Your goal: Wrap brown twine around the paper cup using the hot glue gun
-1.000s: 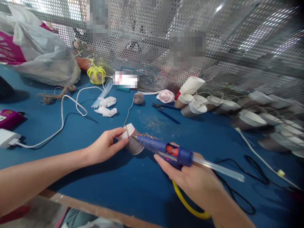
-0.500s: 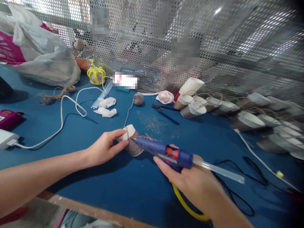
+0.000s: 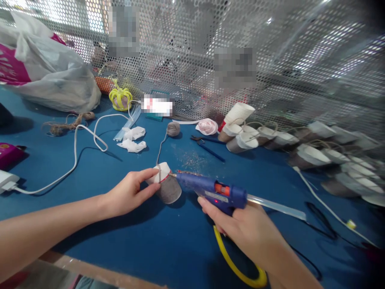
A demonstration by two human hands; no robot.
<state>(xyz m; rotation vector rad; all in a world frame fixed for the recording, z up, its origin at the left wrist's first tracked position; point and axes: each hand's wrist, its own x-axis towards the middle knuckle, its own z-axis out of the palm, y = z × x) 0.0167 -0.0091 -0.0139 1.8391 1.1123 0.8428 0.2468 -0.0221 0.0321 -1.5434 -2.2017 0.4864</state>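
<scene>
My left hand (image 3: 132,190) pinches a small paper cup (image 3: 169,190) together with the grey yarn at its rim. Grey wrapping covers part of the cup's side, and a white part with a red line shows above it. From the cup, the yarn runs back to a small grey yarn ball (image 3: 173,129). My right hand (image 3: 240,220) is closed around a blue hot glue gun (image 3: 210,188) with a red light on. Its metal nozzle points left, right at the cup's red line; whether it touches I cannot tell. A clear glue stick (image 3: 275,207) sticks out of its back.
Blue-handled pliers (image 3: 209,148) and a pale pink fabric rose (image 3: 207,126) lie beyond the cup. Stacked white paper cups (image 3: 239,116) and several wrapped cups (image 3: 313,154) stand at right. A white cable (image 3: 76,148), plastic bag (image 3: 60,76) and yellow crown-shaped piece (image 3: 120,99) are left.
The glue gun has shifted slightly right and its nozzle now shows clearly beside the cup's red line. More of the cup's grey side is visible. My left hand keeps its grip.
</scene>
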